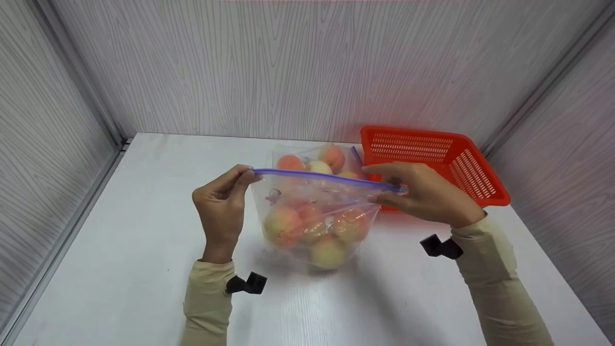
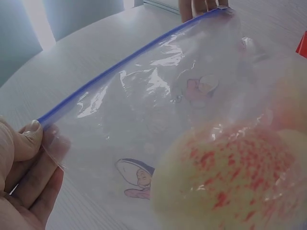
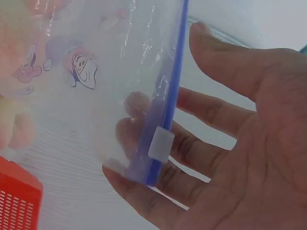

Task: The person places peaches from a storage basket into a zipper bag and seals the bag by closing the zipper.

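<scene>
A clear slider bag [image 1: 263,194] with a blue zip strip [image 1: 326,177] holds several yellow-red peaches [image 1: 283,227] in its lower part, on the table. Its top edge is stretched between the two hands. My left hand [image 1: 221,206] pinches the left corner of the strip between thumb and fingers. At the other end is my right hand [image 1: 425,194], its fingers loosely bent behind the bag and its thumb apart from the plastic in the right wrist view. A white slider [image 3: 161,144] sits on the strip near those fingers. Cartoon figures [image 2: 136,179] are printed on the bag.
Behind it lies a second clear bag with several peaches [image 1: 331,157] and a blue strip piece [image 1: 357,156]. A red plastic basket [image 1: 480,178] stands at the back right, close to my right hand. White panels [image 1: 288,67] enclose the table [image 1: 120,216].
</scene>
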{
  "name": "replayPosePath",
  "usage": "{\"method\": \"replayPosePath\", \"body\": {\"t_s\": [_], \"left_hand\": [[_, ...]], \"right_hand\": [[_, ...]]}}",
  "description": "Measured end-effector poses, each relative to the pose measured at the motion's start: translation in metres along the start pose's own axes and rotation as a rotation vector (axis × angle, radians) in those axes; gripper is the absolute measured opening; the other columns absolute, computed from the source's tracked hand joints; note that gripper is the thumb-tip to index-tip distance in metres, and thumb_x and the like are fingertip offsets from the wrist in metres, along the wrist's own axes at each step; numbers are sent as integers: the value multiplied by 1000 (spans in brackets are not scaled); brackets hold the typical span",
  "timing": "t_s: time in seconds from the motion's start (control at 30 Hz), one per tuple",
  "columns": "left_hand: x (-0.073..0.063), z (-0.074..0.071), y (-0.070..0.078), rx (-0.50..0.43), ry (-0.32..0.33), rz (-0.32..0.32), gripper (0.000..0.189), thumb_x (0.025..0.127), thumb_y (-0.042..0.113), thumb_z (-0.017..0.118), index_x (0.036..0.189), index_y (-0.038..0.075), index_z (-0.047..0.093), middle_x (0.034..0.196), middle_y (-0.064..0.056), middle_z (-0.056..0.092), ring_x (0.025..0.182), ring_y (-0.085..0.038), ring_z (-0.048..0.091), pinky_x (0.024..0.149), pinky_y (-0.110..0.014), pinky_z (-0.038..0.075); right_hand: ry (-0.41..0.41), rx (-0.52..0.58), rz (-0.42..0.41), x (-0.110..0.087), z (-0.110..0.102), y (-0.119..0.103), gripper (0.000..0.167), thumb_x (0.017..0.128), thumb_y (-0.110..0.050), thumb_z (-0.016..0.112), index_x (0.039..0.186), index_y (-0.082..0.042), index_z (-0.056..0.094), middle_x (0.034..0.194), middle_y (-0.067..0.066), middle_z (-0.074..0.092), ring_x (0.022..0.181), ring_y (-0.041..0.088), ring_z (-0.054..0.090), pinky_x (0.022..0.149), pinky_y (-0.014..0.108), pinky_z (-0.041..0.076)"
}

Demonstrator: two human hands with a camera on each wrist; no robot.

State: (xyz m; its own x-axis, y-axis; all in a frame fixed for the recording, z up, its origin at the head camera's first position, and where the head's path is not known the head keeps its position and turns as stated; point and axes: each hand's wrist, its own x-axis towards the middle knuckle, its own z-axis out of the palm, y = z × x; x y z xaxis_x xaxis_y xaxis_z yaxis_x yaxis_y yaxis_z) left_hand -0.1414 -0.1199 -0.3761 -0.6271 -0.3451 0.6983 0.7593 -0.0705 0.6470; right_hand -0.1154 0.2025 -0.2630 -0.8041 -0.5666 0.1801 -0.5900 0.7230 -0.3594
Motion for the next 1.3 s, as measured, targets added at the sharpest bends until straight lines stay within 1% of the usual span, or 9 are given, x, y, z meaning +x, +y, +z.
{"method": "replayPosePath", "body": {"t_s": [0.17,0.33,0.47,0.6,0.73,0.83,1.03,1.2,1.3], "left_hand": [[-2,-1,1,-26,-22,-33,7,90,-6,72,94,-6,77,83,-20,75,77,-24,75,83,-34,61],[-1,0,3,-49,-33,-61,7,91,-4,72,96,-5,77,84,-18,75,77,-24,76,84,-35,61],[1,4,7,-53,-23,-69,8,91,-2,73,97,-6,77,85,-18,75,78,-24,76,84,-35,61],[3,3,10,9,-18,-60,10,91,-1,73,99,-6,78,92,-15,77,83,-23,75,81,-31,61],[6,0,12,86,-48,-90,18,94,0,71,110,-7,74,108,-17,75,101,-25,73,92,-31,58],[9,-2,17,208,-126,-164,28,98,6,67,123,-7,69,123,-17,70,116,-24,67,104,-33,51],[10,-8,33,514,-360,-283,43,103,15,59,143,-2,54,144,-14,56,134,-26,53,115,-41,40],[5,-13,41,634,-592,-428,48,105,16,53,150,1,45,154,-15,44,141,-32,44,117,-48,36],[2,-13,39,676,-699,-489,56,108,26,45,157,1,32,161,-15,32,147,-30,33,121,-49,29]], "right_hand": [[-83,-122,-66,23,17,-25,39,90,-22,80,128,-17,72,96,-3,70,78,14,61,68,30,58],[34,-199,-137,25,25,-32,24,88,-16,81,111,-8,79,91,3,75,72,15,66,71,30,62],[100,-122,-133,24,19,-31,19,90,-11,78,108,-7,79,85,3,75,64,13,62,68,28,62],[65,-29,-116,27,11,-32,22,91,-6,76,113,-6,78,90,4,76,70,16,64,70,29,61],[41,50,-92,34,4,-32,19,93,-4,73,111,-7,79,83,3,72,71,16,60,61,23,54],[48,124,-65,39,-2,-29,16,94,-1,70,105,-8,80,76,3,66,69,15,53,54,20,46],[70,273,-5,53,-5,-31,20,97,-5,67,113,-8,78,83,4,69,70,16,59,56,19,52],[147,373,-52,74,19,-45,19,98,-10,68,113,-5,78,87,5,74,71,18,66,60,23,56],[231,525,-37,84,39,-53,17,98,-7,66,107,1,78,86,9,74,73,21,70,63,26,59]]}}
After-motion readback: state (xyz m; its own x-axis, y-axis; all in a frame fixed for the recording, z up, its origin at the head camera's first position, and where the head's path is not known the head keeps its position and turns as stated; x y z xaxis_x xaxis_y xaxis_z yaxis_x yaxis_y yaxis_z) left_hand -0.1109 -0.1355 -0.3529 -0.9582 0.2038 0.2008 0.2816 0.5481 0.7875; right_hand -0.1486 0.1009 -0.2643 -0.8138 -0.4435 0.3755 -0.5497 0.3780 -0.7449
